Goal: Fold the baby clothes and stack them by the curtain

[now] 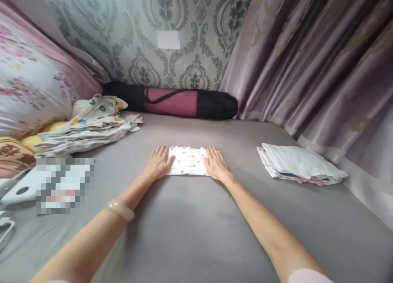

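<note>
Folded white cloth (189, 161) lies at frame centre on a grey sheet (184, 234). The person's left hand (159, 163) and right hand (216, 164) press its side edges, flat, fingers extended, gripping nothing. Folded stack (302, 163) at right.

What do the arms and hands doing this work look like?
They are a person's bare arms. The left hand has no glove, and a thick, pale, glossy bangle circles that forearm. The right hand is gloveless too, with a small dark mark near the wrist, too small to read. A pale pink sleeve edges the right arm.
</note>
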Tool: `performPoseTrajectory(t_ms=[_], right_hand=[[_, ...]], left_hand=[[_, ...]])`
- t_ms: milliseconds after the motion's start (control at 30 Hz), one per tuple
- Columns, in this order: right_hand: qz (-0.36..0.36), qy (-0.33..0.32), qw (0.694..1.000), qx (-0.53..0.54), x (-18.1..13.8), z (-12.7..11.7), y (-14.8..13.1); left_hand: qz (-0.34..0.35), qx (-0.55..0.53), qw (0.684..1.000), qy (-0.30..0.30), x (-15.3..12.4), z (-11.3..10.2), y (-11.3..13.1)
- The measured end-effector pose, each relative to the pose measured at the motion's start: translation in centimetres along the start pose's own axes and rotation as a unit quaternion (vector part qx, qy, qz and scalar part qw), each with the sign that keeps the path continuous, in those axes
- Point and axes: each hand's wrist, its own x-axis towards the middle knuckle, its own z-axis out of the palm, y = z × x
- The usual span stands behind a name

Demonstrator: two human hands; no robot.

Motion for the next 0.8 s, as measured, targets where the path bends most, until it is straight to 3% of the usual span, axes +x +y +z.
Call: performPoseTrajectory(t_ms=[100, 233, 500, 800], right_hand=[[0.018, -0.035, 0.999, -0.018, -0.3, 0.6, 0.8], [0.019, -0.046, 0.999, -0.022, 0.0, 0.9, 1.1], [-0.034, -0.044, 0.998, -0.014, 1.9, -1.5, 3.2], [0.002, -0.094, 0.995, -0.018, 3.7, -3.1, 3.6]], left_hand=[[-0.02, -0.016, 0.998, -0.064, 0.0, 0.4, -0.8], [-0.024, -0.015, 0.995, -0.092, 0.2, 0.0, -0.7], [-0.008, -0.087, 0.988, -0.128, 3.9, -2.7, -3.5], [-0.015, -0.211, 0.961, -0.178, 6.7, -3.3, -5.1]])
